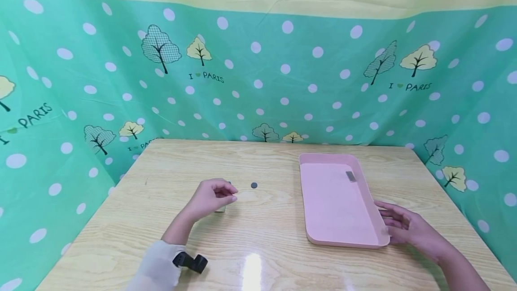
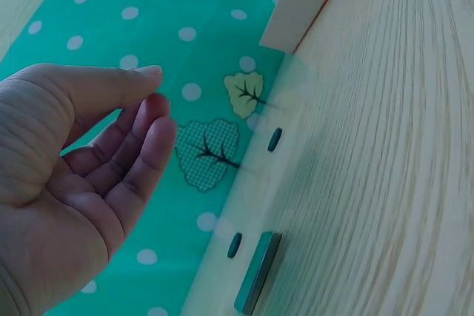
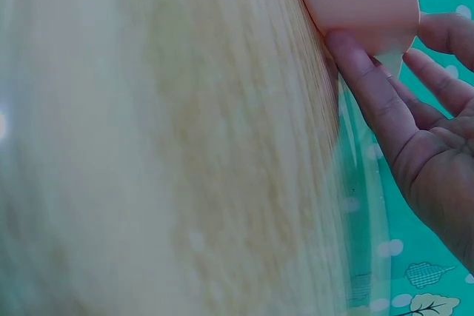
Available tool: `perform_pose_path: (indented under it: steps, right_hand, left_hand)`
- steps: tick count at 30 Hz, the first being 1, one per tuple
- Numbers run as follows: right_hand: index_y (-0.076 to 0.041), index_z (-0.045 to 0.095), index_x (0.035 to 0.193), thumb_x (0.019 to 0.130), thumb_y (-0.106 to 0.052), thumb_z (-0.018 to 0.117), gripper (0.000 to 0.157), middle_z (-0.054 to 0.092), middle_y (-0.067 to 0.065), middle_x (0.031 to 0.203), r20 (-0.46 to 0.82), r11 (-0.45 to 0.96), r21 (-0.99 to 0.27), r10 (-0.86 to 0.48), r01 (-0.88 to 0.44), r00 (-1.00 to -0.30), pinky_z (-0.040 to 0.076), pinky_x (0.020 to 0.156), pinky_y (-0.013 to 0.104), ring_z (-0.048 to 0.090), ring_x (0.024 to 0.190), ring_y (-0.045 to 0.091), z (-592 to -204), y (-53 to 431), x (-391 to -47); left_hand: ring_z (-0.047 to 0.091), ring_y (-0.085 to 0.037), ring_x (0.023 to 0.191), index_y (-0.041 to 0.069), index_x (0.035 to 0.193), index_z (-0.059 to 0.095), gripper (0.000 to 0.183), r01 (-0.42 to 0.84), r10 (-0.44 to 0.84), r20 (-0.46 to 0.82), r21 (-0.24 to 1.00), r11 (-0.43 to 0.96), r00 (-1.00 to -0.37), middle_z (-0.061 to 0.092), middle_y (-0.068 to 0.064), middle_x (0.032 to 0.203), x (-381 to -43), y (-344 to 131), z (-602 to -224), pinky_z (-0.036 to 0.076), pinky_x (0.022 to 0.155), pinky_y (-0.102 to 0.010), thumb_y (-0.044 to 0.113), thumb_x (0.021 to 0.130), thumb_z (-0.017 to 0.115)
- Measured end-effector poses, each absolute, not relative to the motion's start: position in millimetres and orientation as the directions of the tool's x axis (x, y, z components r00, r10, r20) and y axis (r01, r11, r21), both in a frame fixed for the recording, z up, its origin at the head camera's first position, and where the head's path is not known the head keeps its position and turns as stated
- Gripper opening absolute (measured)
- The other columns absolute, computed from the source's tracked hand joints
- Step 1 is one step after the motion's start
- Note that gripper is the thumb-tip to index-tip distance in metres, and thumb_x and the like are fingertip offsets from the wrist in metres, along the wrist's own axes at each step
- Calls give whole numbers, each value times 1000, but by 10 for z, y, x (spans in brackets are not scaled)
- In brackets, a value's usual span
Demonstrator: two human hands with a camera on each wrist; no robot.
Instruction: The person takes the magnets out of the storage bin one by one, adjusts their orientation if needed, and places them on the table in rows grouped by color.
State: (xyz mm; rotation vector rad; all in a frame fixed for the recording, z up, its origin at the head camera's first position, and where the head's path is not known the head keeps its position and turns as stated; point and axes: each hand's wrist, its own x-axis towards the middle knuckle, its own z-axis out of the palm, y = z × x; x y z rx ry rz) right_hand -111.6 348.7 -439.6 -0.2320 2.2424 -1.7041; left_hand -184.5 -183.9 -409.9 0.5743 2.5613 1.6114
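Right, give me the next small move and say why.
I'd probably have the left hand reach right and pinch the disc there: that hand appears to hold nothing, the disc lies in the open on the table, and the tray, which holds a flat gray piece, has the right hand touching its side.

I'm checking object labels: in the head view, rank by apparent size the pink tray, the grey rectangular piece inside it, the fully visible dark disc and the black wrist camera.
Largest to smallest, as they look:
1. Pink tray
2. Black wrist camera
3. Grey rectangular piece
4. Dark disc
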Motion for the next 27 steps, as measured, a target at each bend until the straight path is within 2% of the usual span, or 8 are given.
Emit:
perform_pose_path:
  steps: [7,13,17,21,24,27]
  right_hand:
    - [-3,34,149,96,-8,60,59,54,-10,125,-155,264,-962,-312,72,-937,57,80,42,60,107,4,-4389,3476,-1110]
    - [-3,34,148,95,-9,61,60,53,-2,128,-168,273,-958,-289,87,-942,57,78,45,61,105,5,-4387,3464,-1118]
    - [-2,32,149,97,-11,59,60,49,12,135,-181,285,-953,-274,99,-945,57,78,45,61,105,6,-4387,3448,-1124]
    - [1,27,150,100,-16,55,60,35,33,143,-185,294,-949,-239,110,-953,57,79,45,61,104,6,-4376,3390,-1146]
    - [5,25,150,100,-19,55,63,29,37,145,-184,305,-945,-209,114,-961,57,79,44,61,102,4,-4380,3355,-1187]
    - [7,26,149,100,-19,57,64,32,36,143,-178,317,-942,-187,112,-966,57,79,42,60,101,2,-4394,3348,-1230]
  left_hand:
    - [63,-20,79,-3,95,71,16,297,368,155,881,368,-917,67,-5,86,-1856,-1707,-4089,55,68,-25,6,83,77]
    - [63,-21,78,-4,95,71,16,307,398,157,885,350,-904,68,-4,85,-1871,-1611,-4072,55,68,-25,6,83,76]
    - [63,-20,78,-3,94,71,15,317,410,162,884,343,-898,68,-3,85,-1871,-1560,-4059,54,68,-25,6,83,76]
    - [62,-20,78,-2,94,72,14,323,418,166,884,339,-893,68,-2,86,-1863,-1517,-4047,53,68,-24,7,83,76]
    - [62,-20,79,-1,94,72,14,324,427,163,884,337,-889,68,-2,86,-1864,-1485,-4052,53,68,-24,8,83,76]
    - [62,-20,79,-1,94,72,15,328,437,163,883,336,-885,68,-3,87,-1871,-1457,-4068,53,70,-24,8,83,77]
